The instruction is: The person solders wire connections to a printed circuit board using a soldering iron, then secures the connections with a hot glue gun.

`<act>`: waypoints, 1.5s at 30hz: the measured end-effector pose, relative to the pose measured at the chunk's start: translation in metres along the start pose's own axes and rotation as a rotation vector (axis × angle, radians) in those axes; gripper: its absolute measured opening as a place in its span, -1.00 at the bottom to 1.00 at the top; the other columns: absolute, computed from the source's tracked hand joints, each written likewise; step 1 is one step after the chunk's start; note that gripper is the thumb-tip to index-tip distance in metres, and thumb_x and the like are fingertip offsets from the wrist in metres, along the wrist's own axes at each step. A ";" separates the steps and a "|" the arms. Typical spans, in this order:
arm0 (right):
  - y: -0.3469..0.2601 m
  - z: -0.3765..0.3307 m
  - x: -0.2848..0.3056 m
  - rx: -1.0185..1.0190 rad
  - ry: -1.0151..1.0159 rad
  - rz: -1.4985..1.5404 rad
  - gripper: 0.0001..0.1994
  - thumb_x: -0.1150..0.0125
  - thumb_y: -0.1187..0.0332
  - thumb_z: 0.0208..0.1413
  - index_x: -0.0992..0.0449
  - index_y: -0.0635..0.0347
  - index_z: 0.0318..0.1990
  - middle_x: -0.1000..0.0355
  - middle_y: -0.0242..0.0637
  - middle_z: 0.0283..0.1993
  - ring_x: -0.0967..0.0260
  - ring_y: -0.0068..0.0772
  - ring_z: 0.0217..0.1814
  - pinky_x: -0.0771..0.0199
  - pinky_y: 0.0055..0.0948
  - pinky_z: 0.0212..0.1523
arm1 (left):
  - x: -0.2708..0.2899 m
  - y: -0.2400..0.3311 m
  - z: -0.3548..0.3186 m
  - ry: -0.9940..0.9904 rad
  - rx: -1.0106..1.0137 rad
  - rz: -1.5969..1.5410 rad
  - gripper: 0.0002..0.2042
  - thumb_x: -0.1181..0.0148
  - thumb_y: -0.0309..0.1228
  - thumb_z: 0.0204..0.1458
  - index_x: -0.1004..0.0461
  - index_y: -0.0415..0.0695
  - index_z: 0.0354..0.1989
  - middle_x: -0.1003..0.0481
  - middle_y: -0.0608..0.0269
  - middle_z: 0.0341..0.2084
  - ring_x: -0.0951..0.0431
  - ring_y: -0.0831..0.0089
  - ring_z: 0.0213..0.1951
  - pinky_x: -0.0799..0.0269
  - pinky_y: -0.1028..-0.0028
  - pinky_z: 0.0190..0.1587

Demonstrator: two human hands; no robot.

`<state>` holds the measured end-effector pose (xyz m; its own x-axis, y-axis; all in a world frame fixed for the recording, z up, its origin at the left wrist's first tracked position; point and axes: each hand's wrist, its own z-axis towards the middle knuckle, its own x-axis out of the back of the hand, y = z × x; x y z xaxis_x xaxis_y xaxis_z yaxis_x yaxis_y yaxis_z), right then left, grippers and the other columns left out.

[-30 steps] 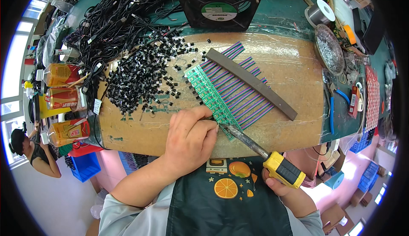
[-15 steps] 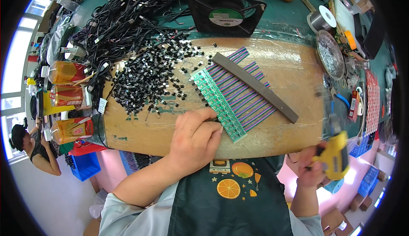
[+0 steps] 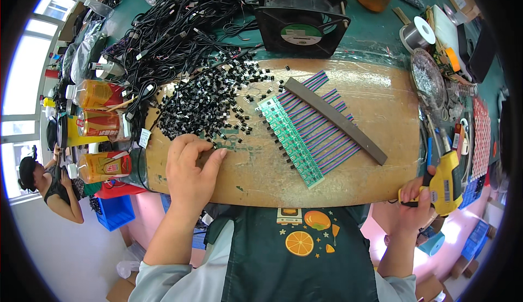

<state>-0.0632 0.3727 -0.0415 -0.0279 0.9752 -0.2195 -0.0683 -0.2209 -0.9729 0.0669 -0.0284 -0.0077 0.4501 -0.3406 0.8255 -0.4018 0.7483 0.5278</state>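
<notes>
My left hand is at the near edge of a heap of small black connectors. Its thumb and forefinger come together at a dark bit, too small to make out. In my right hand, at the board's right front corner, is a yellow soldering gun, its thin front end pointing away from me. Between the hands lies a green circuit board strip, slanted, with black connectors along its left edge. Purple and green ribbon wires run from its right side under a brown bar.
A black fan stands behind the brown work board. Black cables are heaped at the far left, drink bottles at the left edge. On the right are a solder spool and a metal dish.
My left hand has left the circuit board strip and moved left to the connector heap. The soldering gun, still in my right hand, has shifted slightly up and right. The view has moved a little.
</notes>
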 end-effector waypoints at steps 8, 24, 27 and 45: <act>-0.004 -0.025 -0.029 -0.147 -0.205 0.017 -0.34 -0.42 0.13 0.12 -0.25 0.26 0.25 -0.22 -0.43 -0.52 -0.18 -0.55 -0.54 -0.23 -0.51 -0.49 | -0.006 -0.008 -0.005 0.026 -0.140 0.154 -0.91 -0.34 -0.55 -0.01 -0.56 -0.21 -0.35 -0.51 0.10 -0.25 -0.53 0.11 -0.19 -0.45 0.25 -0.12; -0.009 -0.046 -0.038 -0.169 -0.602 -0.360 -0.86 -0.41 0.41 -0.03 -0.52 0.12 -0.38 -0.32 -0.36 -0.56 -0.32 -0.32 -0.56 -0.31 -0.37 -0.51 | 0.006 0.036 -0.025 -0.246 -0.441 -0.272 -0.87 -0.28 -0.63 0.01 -0.48 -0.21 -0.29 -0.56 0.06 -0.33 -0.58 0.16 -0.31 -0.49 0.31 -0.24; -0.015 -0.043 -0.070 -0.199 -0.741 -0.445 -0.85 -0.46 0.33 -0.04 -0.57 0.04 -0.34 -0.45 -0.30 -0.44 -0.46 -0.18 -0.44 -0.44 -0.32 -0.41 | -0.007 0.062 -0.032 -0.345 -0.646 -0.363 -0.81 -0.32 -0.63 -0.07 -0.53 -0.17 -0.26 -0.60 0.09 -0.29 -0.62 0.19 -0.31 -0.51 0.34 -0.24; -0.008 -0.050 -0.092 -0.482 -0.682 -0.164 -0.84 -0.32 0.56 0.11 -0.52 0.24 -0.16 -0.51 -0.32 -0.33 -0.48 -0.46 -0.32 -0.50 -0.44 -0.26 | -0.036 0.088 -0.037 -0.462 -0.657 -0.698 -0.74 -0.44 -0.59 -0.14 -0.61 -0.23 -0.21 -0.58 0.10 -0.21 -0.61 0.21 -0.20 -0.52 0.33 -0.20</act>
<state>-0.0101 0.2857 -0.0169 -0.6599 0.7398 -0.1314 0.3039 0.1029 -0.9471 0.0450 0.0709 0.0019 0.0124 -0.8929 0.4500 0.4002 0.4169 0.8161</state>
